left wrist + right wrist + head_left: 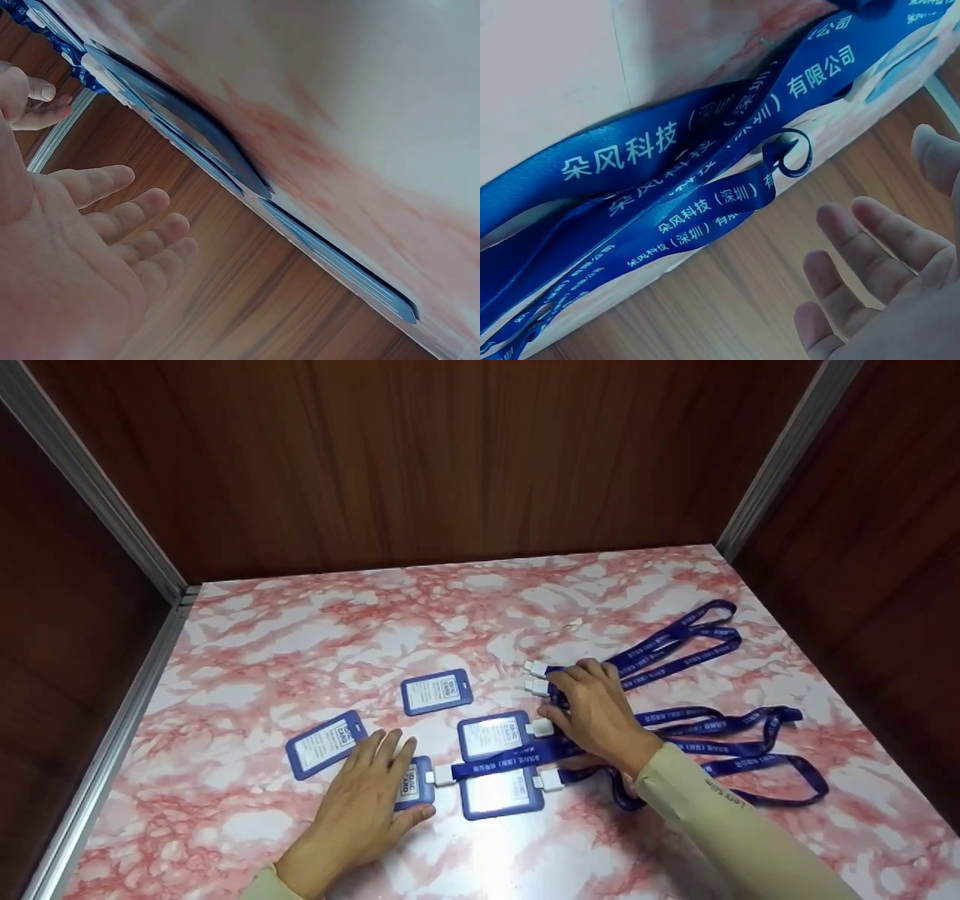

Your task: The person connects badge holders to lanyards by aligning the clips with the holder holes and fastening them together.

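Fingers relaxed and spread, my left hand (360, 802) hovers over the left part of a blue ID card holder (424, 789); the left wrist view shows the empty palm (67, 255). A white clip (443, 775) joins that holder to a blue lanyard (517, 759), which runs right across two other holders (491, 733) (501, 802). Above the lanyards, my right hand (600, 712) is nearest two white clips (535, 668) (537, 687). In the right wrist view its fingers (889, 262) are loosely bent with nothing in them, beside printed blue straps (652, 146).
Two card holders without lanyards (324, 745) (437, 692) lie left and behind. Looped lanyards (682, 661) spread over the right side of the pink marbled table (337, 630). Brown wood panels (450, 457) with metal edge strips (787, 457) enclose the table at back and sides.
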`<state>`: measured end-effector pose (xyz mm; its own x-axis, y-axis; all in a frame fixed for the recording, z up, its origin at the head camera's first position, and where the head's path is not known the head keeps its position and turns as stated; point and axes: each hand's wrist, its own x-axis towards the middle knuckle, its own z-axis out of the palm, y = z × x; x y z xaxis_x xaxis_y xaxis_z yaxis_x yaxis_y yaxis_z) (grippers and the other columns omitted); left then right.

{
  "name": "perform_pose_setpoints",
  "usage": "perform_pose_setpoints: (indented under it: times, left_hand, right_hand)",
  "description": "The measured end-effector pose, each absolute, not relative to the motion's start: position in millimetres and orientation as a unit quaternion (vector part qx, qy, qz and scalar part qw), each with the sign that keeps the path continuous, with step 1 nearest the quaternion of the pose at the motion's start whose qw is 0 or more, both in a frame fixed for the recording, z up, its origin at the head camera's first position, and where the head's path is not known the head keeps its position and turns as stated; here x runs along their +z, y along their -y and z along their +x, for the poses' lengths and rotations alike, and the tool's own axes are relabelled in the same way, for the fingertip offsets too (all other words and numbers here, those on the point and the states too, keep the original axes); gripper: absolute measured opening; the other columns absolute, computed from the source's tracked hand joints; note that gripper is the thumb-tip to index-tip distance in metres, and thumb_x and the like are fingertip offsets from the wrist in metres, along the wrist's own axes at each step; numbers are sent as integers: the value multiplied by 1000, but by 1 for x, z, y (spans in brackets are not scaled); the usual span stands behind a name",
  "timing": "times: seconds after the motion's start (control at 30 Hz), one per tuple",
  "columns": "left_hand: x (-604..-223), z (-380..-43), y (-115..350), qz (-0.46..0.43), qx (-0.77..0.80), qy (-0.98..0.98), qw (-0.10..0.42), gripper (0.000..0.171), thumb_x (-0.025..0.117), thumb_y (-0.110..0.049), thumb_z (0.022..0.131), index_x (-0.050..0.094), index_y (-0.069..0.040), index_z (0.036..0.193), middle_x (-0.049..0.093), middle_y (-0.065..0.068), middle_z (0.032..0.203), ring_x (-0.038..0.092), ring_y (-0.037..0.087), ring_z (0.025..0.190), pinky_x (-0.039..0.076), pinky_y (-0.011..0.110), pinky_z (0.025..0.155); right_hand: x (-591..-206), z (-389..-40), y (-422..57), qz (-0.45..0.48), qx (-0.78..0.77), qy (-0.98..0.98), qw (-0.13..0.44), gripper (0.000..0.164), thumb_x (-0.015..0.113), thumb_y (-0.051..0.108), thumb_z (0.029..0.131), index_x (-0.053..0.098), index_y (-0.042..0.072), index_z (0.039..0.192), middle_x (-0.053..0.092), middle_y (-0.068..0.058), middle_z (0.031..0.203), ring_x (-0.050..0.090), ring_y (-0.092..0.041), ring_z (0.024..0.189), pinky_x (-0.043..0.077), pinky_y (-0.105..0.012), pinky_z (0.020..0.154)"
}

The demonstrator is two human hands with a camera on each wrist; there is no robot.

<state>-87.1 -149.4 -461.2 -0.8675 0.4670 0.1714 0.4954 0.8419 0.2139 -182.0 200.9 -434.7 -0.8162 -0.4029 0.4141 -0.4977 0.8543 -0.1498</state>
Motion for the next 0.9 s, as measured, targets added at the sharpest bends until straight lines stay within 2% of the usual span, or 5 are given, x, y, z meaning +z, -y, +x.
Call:
perform_pose_setpoints:
  times: [0.43, 0.6, 0.9]
  left_hand:
    - [-462, -88, 148, -244, -125, 961, 46, 90, 62, -65, 93, 40, -4, 156, 40, 20, 158, 32, 42, 148, 24, 55, 122]
    - [-462, -88, 147, -250, -124, 959, 51, 88, 63, -63, 93, 42, -2, 155, 41, 21, 157, 33, 42, 147, 25, 55, 121]
    - [-463, -87, 149, -254, -125, 958, 56, 86, 64, -60, 94, 43, -1, 153, 41, 22, 156, 34, 44, 146, 26, 57, 121]
  right_hand:
    - [-438, -197, -194, 234, 123, 945, 192, 38, 88, 25, 82, 75, 7, 112, 75, -10, 107, 59, -32, 102, 42, -50, 87]
    - [-439, -203, -192, 232, 119, 946, 194, 32, 89, 24, 80, 75, 7, 103, 74, -11, 101, 59, -33, 98, 42, -52, 87]
    - [-438, -213, -186, 221, 101, 955, 173, 26, 87, 22, 80, 76, 6, 98, 74, -10, 97, 58, -32, 95, 41, -50, 87]
